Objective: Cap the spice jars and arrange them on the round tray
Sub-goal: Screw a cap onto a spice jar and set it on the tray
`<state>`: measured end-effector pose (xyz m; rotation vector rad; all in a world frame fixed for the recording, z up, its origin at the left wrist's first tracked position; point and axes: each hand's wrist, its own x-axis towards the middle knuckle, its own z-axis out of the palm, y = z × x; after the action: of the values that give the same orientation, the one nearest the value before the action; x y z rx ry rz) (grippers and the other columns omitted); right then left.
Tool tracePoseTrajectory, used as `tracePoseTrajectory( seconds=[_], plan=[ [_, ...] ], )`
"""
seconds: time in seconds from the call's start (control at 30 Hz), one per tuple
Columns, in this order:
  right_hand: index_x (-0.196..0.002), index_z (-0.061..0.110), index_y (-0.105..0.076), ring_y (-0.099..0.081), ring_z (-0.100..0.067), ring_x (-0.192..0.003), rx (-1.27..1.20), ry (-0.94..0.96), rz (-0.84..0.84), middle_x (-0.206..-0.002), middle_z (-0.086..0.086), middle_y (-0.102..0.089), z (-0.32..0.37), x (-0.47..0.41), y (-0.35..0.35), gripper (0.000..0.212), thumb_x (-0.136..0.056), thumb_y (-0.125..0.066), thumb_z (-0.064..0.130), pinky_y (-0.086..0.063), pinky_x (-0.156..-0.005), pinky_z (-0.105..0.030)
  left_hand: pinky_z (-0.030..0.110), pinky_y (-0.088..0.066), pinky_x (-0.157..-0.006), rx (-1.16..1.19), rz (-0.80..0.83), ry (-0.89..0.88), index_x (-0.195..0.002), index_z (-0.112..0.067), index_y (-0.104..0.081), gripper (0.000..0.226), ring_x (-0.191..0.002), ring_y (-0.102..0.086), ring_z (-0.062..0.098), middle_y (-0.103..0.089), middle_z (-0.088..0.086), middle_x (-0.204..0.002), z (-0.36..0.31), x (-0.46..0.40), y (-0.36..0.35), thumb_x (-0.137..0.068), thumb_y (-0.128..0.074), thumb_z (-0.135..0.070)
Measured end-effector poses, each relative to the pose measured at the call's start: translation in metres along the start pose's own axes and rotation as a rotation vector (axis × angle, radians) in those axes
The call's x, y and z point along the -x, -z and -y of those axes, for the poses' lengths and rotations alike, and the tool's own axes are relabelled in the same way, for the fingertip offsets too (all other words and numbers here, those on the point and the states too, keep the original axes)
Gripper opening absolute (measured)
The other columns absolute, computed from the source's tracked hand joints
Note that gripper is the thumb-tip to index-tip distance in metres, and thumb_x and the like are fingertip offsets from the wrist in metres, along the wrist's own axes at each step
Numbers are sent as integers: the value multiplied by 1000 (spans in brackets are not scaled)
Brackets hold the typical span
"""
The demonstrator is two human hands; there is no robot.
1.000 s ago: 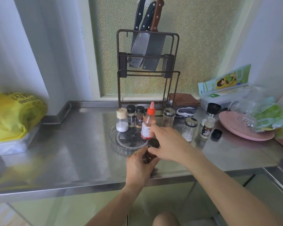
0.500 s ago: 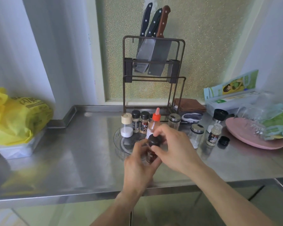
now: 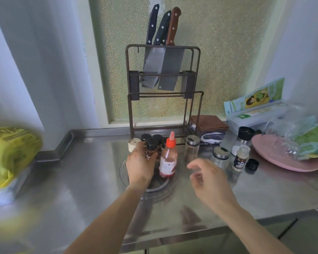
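A small dark-capped glass spice jar [image 3: 151, 149] is held upright in the left hand [image 3: 139, 166], over the back of the clear round plastic tray [image 3: 124, 174]; the right hand [image 3: 210, 178], spread and empty, is nearer the uncapped white-labelled jar [image 3: 240, 158] on its right

- I see 1 dark, black-capped spice jar [image 3: 151, 149] upright over the clear round tray [image 3: 124, 176].
- 1 small jar [image 3: 240, 158] beside a loose black cap [image 3: 252, 164], seemingly uncapped.
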<state>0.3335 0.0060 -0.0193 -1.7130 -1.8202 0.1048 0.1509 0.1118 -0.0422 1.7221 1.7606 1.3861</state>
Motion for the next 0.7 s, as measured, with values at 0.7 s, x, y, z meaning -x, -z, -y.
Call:
tracePoseTrajectory(
  seconds=[0.7],
  plan=[
    [-100, 27, -66, -70, -16, -88, 42, -364, -125, -100, 8, -71, -131, 28, 42, 16, -89, -67, 16, -59, -81, -38, 33, -51, -75, 86, -160, -422, -101, -19, -71, 15, -86, -67, 18, -70, -4, -94, -102, 99, 2, -89, -74, -10]
  ],
)
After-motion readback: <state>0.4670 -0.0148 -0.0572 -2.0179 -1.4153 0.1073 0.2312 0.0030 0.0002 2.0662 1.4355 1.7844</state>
